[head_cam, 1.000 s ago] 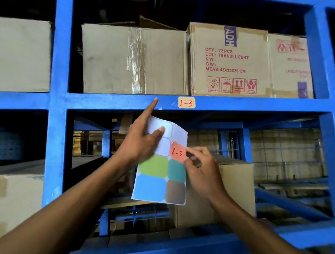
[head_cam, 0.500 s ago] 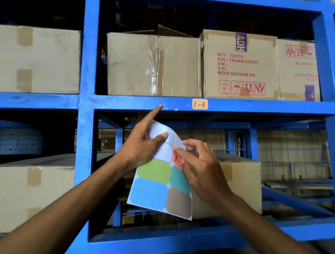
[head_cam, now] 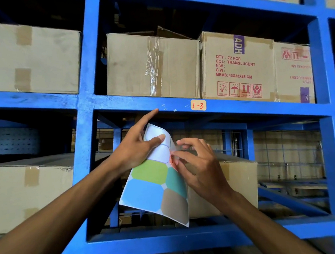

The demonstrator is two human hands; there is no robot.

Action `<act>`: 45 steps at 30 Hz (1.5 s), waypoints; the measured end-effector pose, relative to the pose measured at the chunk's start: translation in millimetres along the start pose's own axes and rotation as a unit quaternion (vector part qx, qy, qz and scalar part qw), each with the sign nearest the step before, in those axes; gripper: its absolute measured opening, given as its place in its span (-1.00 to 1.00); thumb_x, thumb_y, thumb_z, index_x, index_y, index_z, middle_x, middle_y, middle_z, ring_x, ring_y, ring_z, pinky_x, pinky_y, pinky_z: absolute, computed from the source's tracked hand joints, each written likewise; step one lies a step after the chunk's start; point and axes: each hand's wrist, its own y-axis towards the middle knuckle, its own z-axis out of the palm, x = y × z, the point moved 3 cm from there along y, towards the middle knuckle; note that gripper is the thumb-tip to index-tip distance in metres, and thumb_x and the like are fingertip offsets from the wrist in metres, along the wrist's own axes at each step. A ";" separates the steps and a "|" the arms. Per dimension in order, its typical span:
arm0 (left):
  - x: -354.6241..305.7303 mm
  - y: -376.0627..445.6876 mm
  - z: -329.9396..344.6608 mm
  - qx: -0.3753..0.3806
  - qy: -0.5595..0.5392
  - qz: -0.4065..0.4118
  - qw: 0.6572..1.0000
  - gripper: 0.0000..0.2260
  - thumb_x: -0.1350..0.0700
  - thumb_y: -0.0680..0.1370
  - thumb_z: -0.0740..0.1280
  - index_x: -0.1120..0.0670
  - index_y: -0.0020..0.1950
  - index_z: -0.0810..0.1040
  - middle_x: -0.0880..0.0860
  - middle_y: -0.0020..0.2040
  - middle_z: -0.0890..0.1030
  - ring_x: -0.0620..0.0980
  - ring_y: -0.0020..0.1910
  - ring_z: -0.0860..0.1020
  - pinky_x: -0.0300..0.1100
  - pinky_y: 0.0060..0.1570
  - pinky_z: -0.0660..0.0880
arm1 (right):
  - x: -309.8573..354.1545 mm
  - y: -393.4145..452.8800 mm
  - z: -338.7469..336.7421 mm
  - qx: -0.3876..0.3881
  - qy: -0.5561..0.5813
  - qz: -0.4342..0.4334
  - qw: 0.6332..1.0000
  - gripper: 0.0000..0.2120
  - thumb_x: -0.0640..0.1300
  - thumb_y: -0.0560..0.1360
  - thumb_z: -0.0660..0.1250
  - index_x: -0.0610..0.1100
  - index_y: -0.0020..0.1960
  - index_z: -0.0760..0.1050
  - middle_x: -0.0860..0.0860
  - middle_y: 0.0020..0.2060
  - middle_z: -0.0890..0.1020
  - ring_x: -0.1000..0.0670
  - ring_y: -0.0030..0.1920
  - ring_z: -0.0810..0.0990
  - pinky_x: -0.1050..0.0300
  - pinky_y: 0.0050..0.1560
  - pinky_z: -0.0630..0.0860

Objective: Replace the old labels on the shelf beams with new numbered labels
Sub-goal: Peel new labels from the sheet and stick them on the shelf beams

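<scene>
My left hand (head_cam: 134, 147) pinches the floppy label sheet (head_cam: 156, 179) below the beam (head_cam: 240, 107), forefinger extended. My right hand (head_cam: 197, 164) picks at the thin, tearable orange label (head_cam: 172, 160); best lifted by its corner.

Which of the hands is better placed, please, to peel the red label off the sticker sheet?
Right: the right hand already pinches the red label, while the left hand holds the sticker sheet.

I see the label sheet (head_cam: 156, 179) between my left hand (head_cam: 136, 148) and right hand (head_cam: 197, 164); the "1-3" label (head_cam: 198, 105) sits on the beam (head_cam: 260, 108) above them.
</scene>
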 end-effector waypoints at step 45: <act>169.6 -168.2 206.7 0.017 0.056 -0.334 0.941 -0.88 0.10 0.48 0.43 0.15 -0.15 0.66 0.07 -0.13 0.69 0.02 -0.14 0.63 -0.03 -0.11 0.57 | -121.3 -237.4 60.8 0.321 0.335 0.433 0.773 -0.68 -0.39 0.36 0.44 0.02 -0.15 0.51 0.02 -0.37 0.64 0.12 -0.30 0.63 0.13 -0.18 0.54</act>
